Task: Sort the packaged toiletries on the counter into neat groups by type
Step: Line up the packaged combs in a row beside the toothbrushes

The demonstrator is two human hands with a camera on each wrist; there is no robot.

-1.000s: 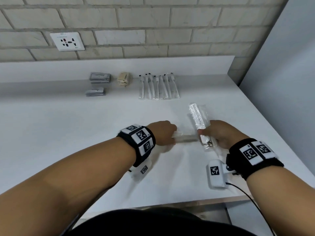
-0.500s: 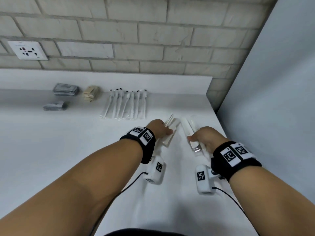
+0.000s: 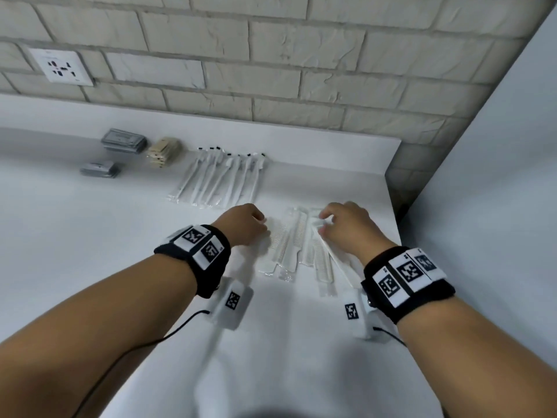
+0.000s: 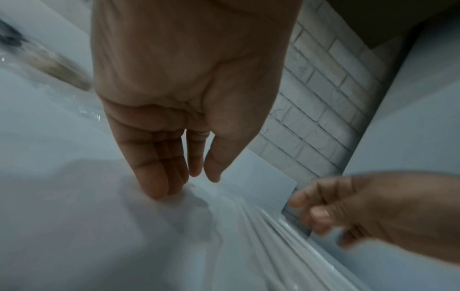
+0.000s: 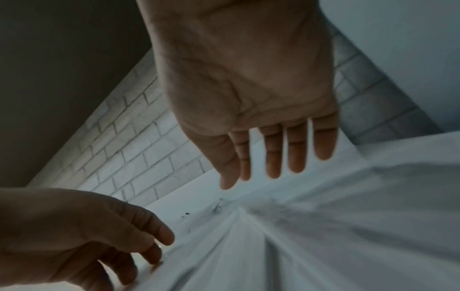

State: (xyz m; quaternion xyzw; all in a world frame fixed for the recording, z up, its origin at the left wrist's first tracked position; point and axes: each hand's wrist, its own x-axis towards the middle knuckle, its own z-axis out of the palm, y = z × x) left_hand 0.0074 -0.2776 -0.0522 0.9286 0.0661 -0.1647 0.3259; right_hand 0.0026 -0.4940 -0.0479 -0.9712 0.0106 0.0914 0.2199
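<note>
Several white combs in clear packets [image 3: 291, 245] lie side by side on the white counter [image 3: 90, 242], between my two hands. My left hand [image 3: 251, 221] is at their left edge; in the left wrist view its fingers [image 4: 159, 185] are straight, with the tips down on the counter beside the packets [image 4: 263, 242]. My right hand [image 3: 330, 221] hovers over the right-hand packets. Its fingers [image 5: 273, 157] are straight and spread and hold nothing. Motion blurs the packets [image 5: 261, 246] in the right wrist view.
A row of packaged toothbrushes [image 3: 220, 182] lies just behind the combs. Further left are a beige packet pile [image 3: 164, 152] and two grey packet stacks [image 3: 123, 140] [image 3: 98, 169]. A brick wall runs behind, and a pale panel [image 3: 497, 176] stands past the counter's right edge.
Both hands carried comb packets forward from the front of the counter and laid them down near the toothbrushes. Both hands have let go, and their fingers are now straight.
</note>
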